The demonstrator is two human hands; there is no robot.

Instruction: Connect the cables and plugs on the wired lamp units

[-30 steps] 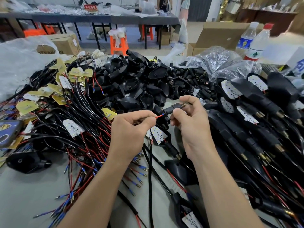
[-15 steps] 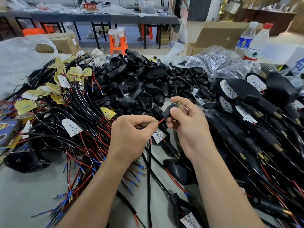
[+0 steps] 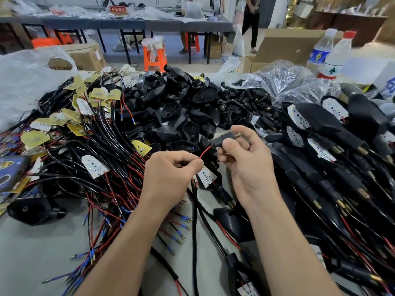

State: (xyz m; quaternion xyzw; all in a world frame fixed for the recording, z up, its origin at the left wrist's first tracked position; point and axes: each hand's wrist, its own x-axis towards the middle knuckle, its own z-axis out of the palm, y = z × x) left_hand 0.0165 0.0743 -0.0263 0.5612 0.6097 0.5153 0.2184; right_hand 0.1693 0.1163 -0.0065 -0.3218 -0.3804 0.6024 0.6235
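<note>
My left hand point(image 3: 171, 176) pinches a thin red wire point(image 3: 205, 151) between thumb and forefinger. The wire runs up and right into the open end of a small black plug sleeve point(image 3: 224, 138) with a brass threaded tip. My right hand point(image 3: 245, 165) holds that sleeve between thumb and fingers, tip pointing right. Just below the two hands hangs a white LED board point(image 3: 206, 175) in a black lamp housing, its black cable point(image 3: 194, 227) trailing down toward me.
A tangle of black and red cables with yellow and white LED boards point(image 3: 94, 165) fills the left. Black lamp shells point(image 3: 175, 116) are heaped behind. Wired lamp units point(image 3: 324, 146) pile on the right. Two water bottles point(image 3: 329, 54) and a cardboard box stand far right.
The sleeve in my right hand has turned so its brass tip points right again, and more red wire shows between the hands. Both hands stay close together.
</note>
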